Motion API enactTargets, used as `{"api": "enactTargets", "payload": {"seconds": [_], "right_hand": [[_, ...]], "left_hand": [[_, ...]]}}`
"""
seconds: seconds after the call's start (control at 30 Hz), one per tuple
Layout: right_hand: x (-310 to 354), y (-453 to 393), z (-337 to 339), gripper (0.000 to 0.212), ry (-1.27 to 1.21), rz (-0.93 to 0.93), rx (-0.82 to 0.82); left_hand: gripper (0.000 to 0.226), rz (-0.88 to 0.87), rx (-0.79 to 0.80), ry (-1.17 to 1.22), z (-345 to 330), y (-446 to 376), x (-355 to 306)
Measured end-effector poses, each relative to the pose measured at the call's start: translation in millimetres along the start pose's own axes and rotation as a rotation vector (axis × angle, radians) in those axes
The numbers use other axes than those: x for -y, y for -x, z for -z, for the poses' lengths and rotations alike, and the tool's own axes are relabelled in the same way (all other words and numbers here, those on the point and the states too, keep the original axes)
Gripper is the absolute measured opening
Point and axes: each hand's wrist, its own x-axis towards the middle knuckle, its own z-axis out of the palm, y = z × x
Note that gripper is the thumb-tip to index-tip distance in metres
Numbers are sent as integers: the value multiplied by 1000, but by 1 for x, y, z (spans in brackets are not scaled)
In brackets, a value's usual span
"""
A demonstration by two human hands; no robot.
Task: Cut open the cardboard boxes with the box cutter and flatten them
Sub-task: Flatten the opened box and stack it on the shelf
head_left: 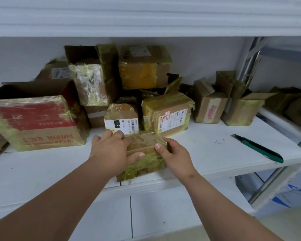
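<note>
At the shelf's front edge, both hands close on one small taped box.

Toward the left end of the white shelf (207, 153) sits a large red-printed carton (33, 122), glossy with yellowed tape, and behind the middle a heap of taped cardboard boxes (129, 80) carries paper labels. The left hand (109, 150) lies over the small box (146, 153), thumb on its top; the right hand (175, 153) clasps its right side, so each grip is closed on crinkled, tape-wrapped cardboard. That box's long axis runs from the front edge back toward the heap. Well apart, near the right front corner, the green box cutter (258, 148) lies slim and diagonal, nearer the right hand, which I judge should fetch it.
</note>
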Motion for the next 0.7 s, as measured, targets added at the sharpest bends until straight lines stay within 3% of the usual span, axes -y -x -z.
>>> {"api": "enactTargets", "payload": {"seconds": [0.2,0.33,0.47,0.53,0.7], "right_hand": [[-5,5,0,64,8,-12,3],[-7,9,0,58,-57,-17,-29],[-1,19,8,30,-166,27,-79],[2,26,17,18,-197,55,-124],[-6,32,48,18,-93,83,-231]], "left_hand": [[99,-30,169,275,-13,2,2],[90,-86,158,193,-6,5,7],[69,-111,187,84,18,11,-3],[70,-140,205,60,30,13,-14],[77,-173,183,98,40,9,-49]]}}
